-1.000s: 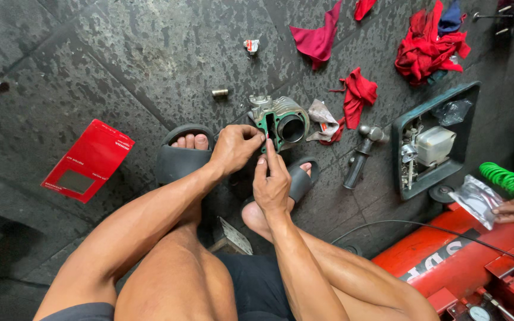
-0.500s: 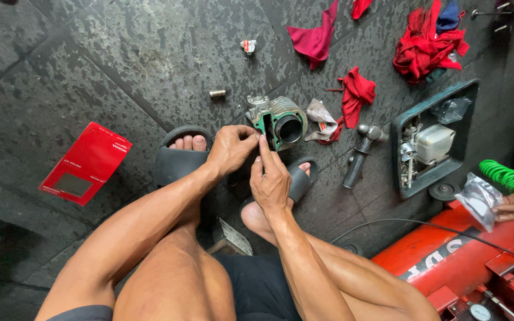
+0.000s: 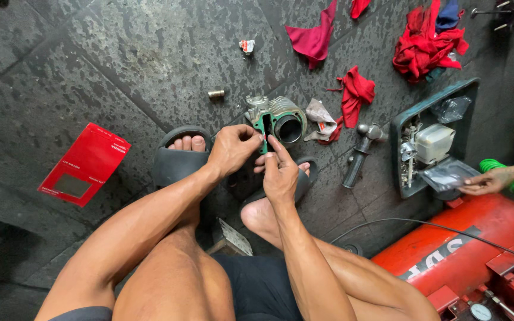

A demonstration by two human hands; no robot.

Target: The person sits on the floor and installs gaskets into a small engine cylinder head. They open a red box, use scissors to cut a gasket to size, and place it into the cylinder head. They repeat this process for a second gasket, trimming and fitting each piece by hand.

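Lying around frame centre: red rags, hammer, red packet at left. Left hand and right hand both pinch green gasket against metal cylinder.

I see a dull grey cast-metal engine cylinder with a thin green matt gasket, soft crumpled red cloth rags, a glossy red paper packet, and rough, speckled dark concrete floor.

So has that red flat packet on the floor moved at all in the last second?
No. The red packet lies at the same angle on the dark floor, just left of the sandalled foot, as before; only the camera view shifted slightly.
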